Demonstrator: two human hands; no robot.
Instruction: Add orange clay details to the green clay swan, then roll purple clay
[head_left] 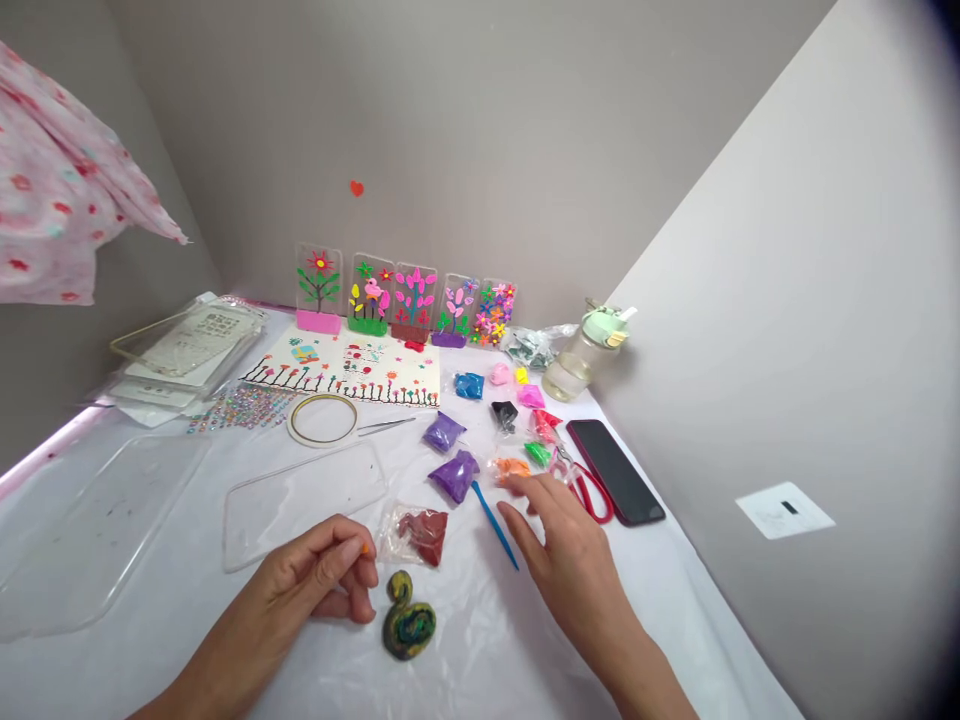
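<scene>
My left hand (322, 575) is closed in a pinch, with a small bit of orange clay (365, 548) showing at its fingertips. Just right of it lies a coiled snake-like clay figure (409, 625) in dark green and yellow. My right hand (562, 545) has its thumb and fingers apart, palm down. Its index fingertip is at the bag of orange clay (511, 467); whether it touches the bag I cannot tell. Between my hands are a blue modelling tool (495, 525) and a bag of brown-red clay (424, 535).
Red-handled scissors (592, 492) and a phone (616, 470) lie at right, a water bottle (581, 360) behind. Clear phone cases (300, 500), a tape roll (322, 420), tweezers (386, 426) and loose gems (244, 408) lie left. Decorated clear cases (414, 300) stand along the wall.
</scene>
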